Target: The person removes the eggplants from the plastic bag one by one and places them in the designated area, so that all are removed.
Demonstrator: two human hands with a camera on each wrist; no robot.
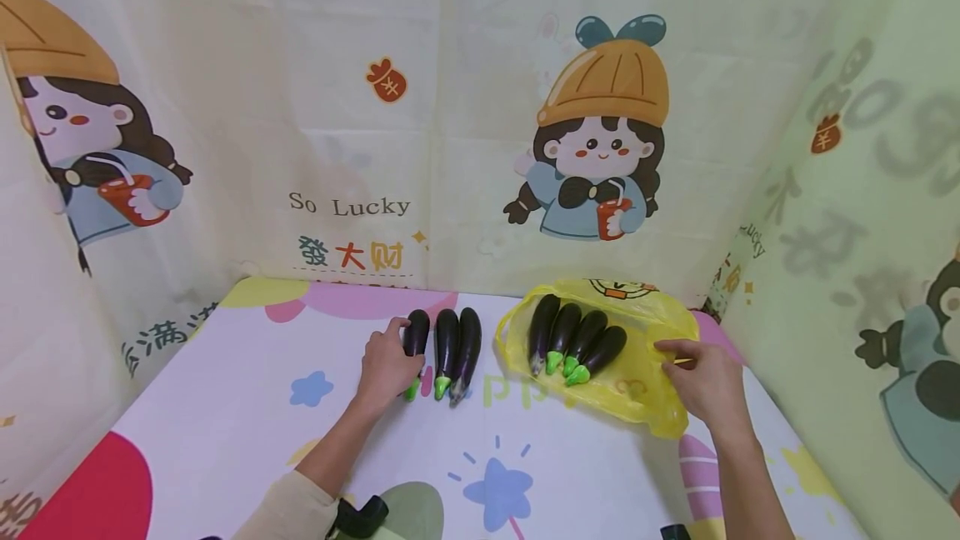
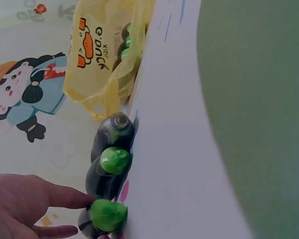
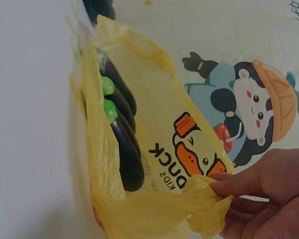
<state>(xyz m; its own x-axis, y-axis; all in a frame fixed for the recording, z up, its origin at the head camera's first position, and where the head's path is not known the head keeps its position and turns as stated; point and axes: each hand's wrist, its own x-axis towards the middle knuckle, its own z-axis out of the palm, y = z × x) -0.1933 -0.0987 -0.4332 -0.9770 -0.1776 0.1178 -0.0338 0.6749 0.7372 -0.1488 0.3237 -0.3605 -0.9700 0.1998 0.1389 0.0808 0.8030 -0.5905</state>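
My left hand [image 1: 388,363] grips the leftmost eggplant [image 1: 417,332], which lies on the table; its green cap [image 2: 108,215] shows beside the fingers in the left wrist view. Just to its right, two more eggplants [image 1: 447,348] lie side by side, one green-capped and one with a dull, brownish stem end. A yellow plastic bag [image 1: 645,357] with a printed duck lies spread at the right, its mouth facing left. Several eggplants [image 1: 564,333] rest in a row inside it. My right hand [image 1: 701,377] pinches the bag's right end between thumb and fingers, as the right wrist view [image 3: 261,194] shows.
A white tabletop [image 1: 247,407] with coloured prints lies beneath everything. Printed cloth [image 1: 450,148] hangs close behind the table and along both sides. Near the front edge, a black object [image 1: 362,517] sits by the left sleeve.
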